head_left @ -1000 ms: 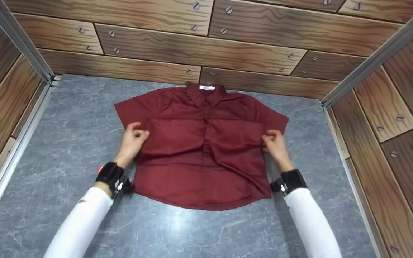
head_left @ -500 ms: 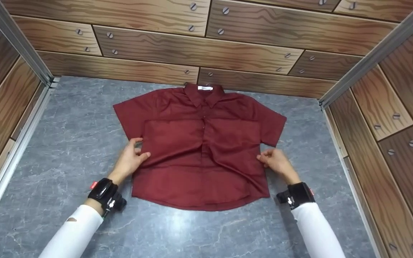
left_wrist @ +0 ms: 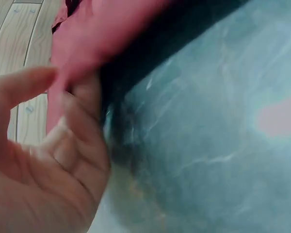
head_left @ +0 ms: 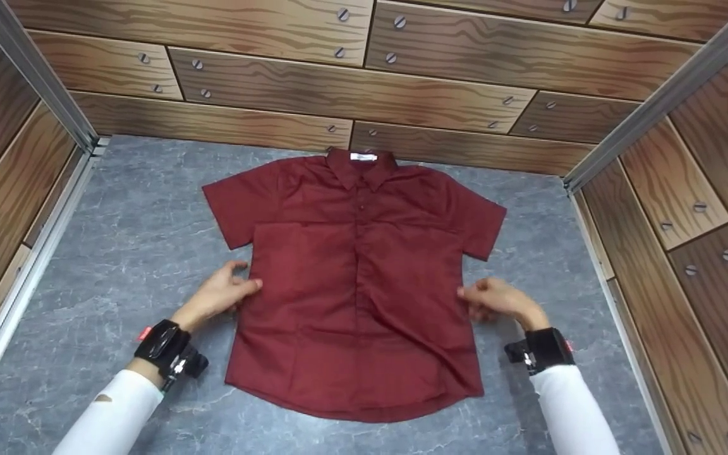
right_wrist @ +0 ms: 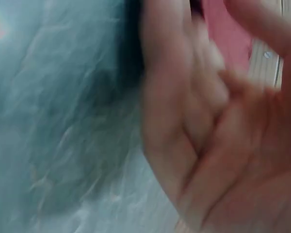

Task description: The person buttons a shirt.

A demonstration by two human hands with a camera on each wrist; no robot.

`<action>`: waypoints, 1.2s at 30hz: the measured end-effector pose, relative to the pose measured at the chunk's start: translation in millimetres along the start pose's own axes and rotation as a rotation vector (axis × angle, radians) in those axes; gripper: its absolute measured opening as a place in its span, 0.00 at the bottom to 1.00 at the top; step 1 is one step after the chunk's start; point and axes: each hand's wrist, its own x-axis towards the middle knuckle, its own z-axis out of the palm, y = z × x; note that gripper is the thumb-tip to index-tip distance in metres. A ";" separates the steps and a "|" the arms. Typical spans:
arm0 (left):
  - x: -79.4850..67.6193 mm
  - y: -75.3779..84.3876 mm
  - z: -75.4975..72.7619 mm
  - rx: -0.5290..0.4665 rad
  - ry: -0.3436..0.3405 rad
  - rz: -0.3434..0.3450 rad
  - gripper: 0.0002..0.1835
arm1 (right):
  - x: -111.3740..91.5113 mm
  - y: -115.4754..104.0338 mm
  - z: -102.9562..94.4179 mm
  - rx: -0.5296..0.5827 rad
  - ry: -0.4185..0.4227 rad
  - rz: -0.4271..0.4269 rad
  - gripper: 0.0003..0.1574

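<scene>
A dark red short-sleeved button-up shirt (head_left: 326,284) lies front up, its collar at the far end and its rounded hem toward me. A fold line runs across its chest. At the shirt's left side edge, my left hand (head_left: 222,292) pinches the cloth, thumb on top and fingers below. My right hand (head_left: 497,298) pinches the opposite side edge at about the same height. The left wrist view shows the thumb (left_wrist: 29,85) against the cloth edge. In the right wrist view the hand (right_wrist: 223,126) is blurred and hides most of the shirt (right_wrist: 228,36).
The shirt lies on a grey marbled surface (head_left: 143,221). Wood-patterned panels (head_left: 263,82) wall the back and both sides, with metal rails (head_left: 661,95) at the corners. A white label (head_left: 364,157) shows inside the collar. Each wrist carries a black strapped camera (head_left: 165,347).
Both hands have slid down the shirt's sides toward me. The shirt's hem has come nearer and the body lies longer and smoother, while collar and sleeves stay in place.
</scene>
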 end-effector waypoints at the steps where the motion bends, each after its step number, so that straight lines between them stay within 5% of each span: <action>1: 2.8 1.7 -0.1 0.017 0.043 0.007 0.36 | 2.4 -2.8 0.2 0.005 0.065 -0.009 0.25; 6: 24.3 8.0 2.5 0.102 0.235 0.067 0.33 | 19.8 -13.4 2.6 -0.075 0.307 -0.075 0.23; 10: 37.3 9.3 6.0 0.153 0.318 0.078 0.34 | 30.6 -12.2 6.3 -0.129 0.352 -0.134 0.16; 18: 27.1 5.3 5.1 0.261 0.271 0.094 0.36 | 28.5 -6.3 3.6 -0.100 0.284 -0.164 0.14; 22: 25.2 5.7 6.5 0.286 0.297 0.121 0.36 | 25.3 -13.8 4.7 -0.172 0.370 -0.121 0.15; 25: 27.6 9.7 12.3 0.315 0.420 0.215 0.33 | 24.3 -27.8 12.7 -0.276 0.515 -0.117 0.19; 29: 34.6 23.6 27.0 0.404 0.579 0.469 0.19 | 29.4 -55.3 31.6 -0.362 0.624 -0.212 0.14; 32: 42.1 37.7 42.9 0.470 0.523 0.617 0.09 | 36.9 -76.2 49.7 -0.389 0.595 -0.287 0.10; 36: 52.5 53.6 67.3 0.548 0.333 0.669 0.06 | 46.8 -98.4 77.1 -0.427 0.503 -0.332 0.08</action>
